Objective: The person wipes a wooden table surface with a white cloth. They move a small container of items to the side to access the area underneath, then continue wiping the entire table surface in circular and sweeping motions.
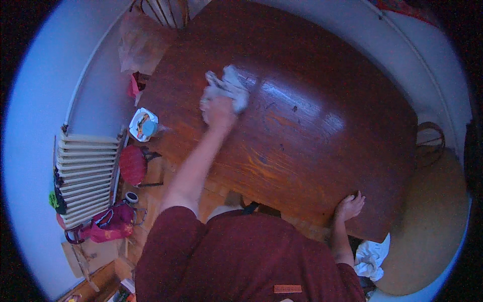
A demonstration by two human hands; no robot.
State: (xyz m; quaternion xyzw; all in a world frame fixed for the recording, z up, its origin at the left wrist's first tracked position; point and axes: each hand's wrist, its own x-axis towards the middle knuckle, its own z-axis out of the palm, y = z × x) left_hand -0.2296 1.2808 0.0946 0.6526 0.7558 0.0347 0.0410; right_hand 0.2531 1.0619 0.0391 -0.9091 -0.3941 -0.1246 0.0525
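A crumpled white cloth [232,84] with dark marks is bunched under and ahead of my left hand [220,111], which grips it on the dark brown wooden table [302,171]. That arm reaches out across the left part of the tabletop, and the hand is slightly blurred. My right hand [350,206] lies at the table's near right edge with its fingers stretched out and nothing in them. Window light shines off the varnished surface to the right of the cloth.
By the table's left edge is a white dish [143,125] with a light blue round thing in it. Left of it stand a red-seated stool [133,165] and a ribbed radiator [85,176]. A round tan tabletop [432,226] and a white cloth bundle [371,259] are at the right.
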